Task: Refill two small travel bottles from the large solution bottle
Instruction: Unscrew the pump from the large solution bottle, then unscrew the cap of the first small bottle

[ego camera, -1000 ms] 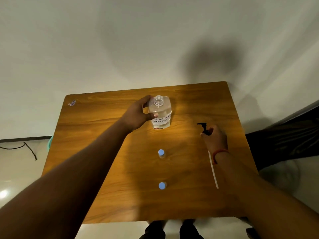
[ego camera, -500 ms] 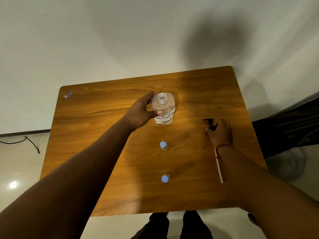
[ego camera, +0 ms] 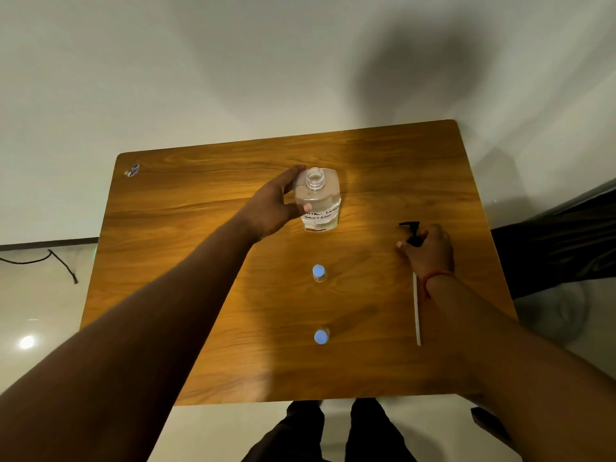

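While your left hand (ego camera: 271,208) curls its fingers and thumb around the large solution bottle (ego camera: 319,203), which stands upright and uncapped on the wooden table (ego camera: 200,261), your right hand (ego camera: 430,250) pinches the black pump head (ego camera: 412,233), its white tube (ego camera: 416,315) lying along the tabletop. Both blue-capped travel bottles (ego camera: 319,272) (ego camera: 321,337) stand in line nearer you, untouched.

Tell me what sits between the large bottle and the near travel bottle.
The other travel bottle, blue-capped, stands between the large bottle and near travel bottle, per the head view.
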